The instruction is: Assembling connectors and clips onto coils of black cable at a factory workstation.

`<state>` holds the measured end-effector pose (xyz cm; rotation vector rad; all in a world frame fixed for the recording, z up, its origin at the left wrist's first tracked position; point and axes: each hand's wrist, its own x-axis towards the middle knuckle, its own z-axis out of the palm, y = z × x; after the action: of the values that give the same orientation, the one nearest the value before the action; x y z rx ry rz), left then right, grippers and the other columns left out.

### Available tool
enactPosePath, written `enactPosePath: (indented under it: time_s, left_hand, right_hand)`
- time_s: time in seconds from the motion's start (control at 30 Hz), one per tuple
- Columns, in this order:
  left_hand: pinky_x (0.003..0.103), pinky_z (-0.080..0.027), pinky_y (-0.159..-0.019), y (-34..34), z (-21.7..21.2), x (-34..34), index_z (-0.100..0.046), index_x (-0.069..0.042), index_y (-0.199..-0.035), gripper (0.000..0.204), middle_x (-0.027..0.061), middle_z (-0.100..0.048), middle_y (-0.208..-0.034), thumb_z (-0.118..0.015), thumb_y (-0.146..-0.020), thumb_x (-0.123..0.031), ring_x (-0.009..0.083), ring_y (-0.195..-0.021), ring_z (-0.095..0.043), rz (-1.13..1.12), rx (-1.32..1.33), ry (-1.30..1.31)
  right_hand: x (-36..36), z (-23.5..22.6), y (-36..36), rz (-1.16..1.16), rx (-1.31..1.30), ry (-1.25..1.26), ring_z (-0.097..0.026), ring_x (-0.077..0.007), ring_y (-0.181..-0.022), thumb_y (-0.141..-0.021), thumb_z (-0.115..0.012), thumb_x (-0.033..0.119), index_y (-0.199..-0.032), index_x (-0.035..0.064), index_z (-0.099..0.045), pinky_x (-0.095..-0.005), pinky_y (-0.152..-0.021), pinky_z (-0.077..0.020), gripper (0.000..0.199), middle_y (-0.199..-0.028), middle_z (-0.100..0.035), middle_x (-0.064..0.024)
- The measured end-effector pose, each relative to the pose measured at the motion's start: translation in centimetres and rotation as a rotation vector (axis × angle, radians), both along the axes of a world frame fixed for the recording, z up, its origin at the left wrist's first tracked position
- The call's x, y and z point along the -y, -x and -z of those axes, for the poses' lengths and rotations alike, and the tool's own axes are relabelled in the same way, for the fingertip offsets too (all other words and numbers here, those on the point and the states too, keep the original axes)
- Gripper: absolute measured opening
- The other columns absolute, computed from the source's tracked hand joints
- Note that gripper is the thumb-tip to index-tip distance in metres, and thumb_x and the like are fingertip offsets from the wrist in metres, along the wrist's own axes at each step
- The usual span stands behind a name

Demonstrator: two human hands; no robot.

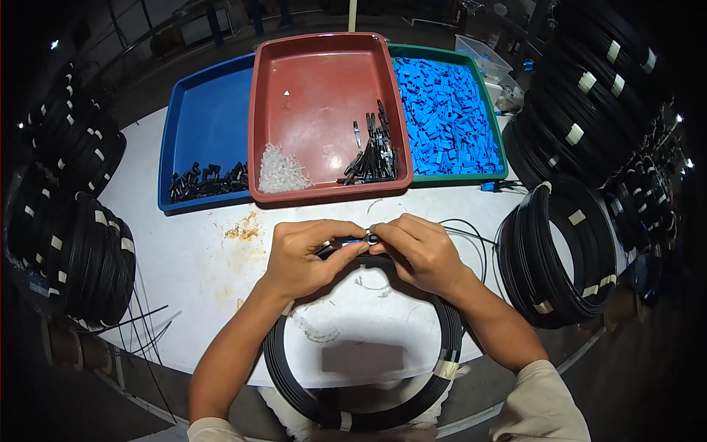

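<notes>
Both hands meet over the table, just in front of the red tray. My left hand (305, 254) pinches a small blue and black cable connector (351, 239) between thumb and fingers. From the other side, my right hand (421, 256) closes its thumb and fingers on the connector's dark end, where a bit of white shows. The fingers hide most of the small piece. Below the hands lies a coil of black cable (272, 350), banded with pale tape and reaching over the table's front edge. Its far side passes under my fingers.
A red tray (324, 88) holds clear small parts and black pieces. Beside it stand a blue tray (210, 103) with black parts and a green tray (503, 158) full of blue connector pieces. Cable coils (515, 258) stand right, more coils (96, 258) left, on the white table (177, 309).
</notes>
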<state>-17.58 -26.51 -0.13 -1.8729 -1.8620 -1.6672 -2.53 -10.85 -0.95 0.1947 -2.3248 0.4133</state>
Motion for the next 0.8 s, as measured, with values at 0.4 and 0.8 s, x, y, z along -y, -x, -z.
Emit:
enactPosePath:
  time_s: [0.4, 0.8]
  left_hand:
    - [0.030, -0.058, -0.063, 0.4, 0.6, 0.0, -0.076, -0.001, -0.080, 0.010, 0.0128, -0.077, -0.081, -0.083, -0.073, 0.000, 0.0233, -0.068, -0.075, 0.149, -0.101, -0.077]
    - [0.030, -0.060, -0.065, 0.1, 0.7, 0.4, -0.076, -0.001, -0.080, 0.011, 0.0131, -0.077, -0.080, -0.083, -0.072, 0.001, 0.0222, -0.069, -0.075, 0.054, 0.037, -0.016]
  right_hand:
    - [0.1, -0.4, -0.3, -0.042, -0.046, -0.040, -0.059, -0.0236, -0.061, -0.071, -0.072, 0.005, -0.088, 0.0040, -0.066, -0.0363, -0.055, -0.0463, 0.018, -0.072, -0.058, -0.0054]
    - [0.3, -0.5, -0.1, -0.035, -0.034, -0.003, -0.061, -0.0239, -0.064, -0.075, -0.074, 0.006, -0.092, 0.0048, -0.066, -0.0363, -0.056, -0.0476, 0.019, -0.074, -0.058, -0.0062]
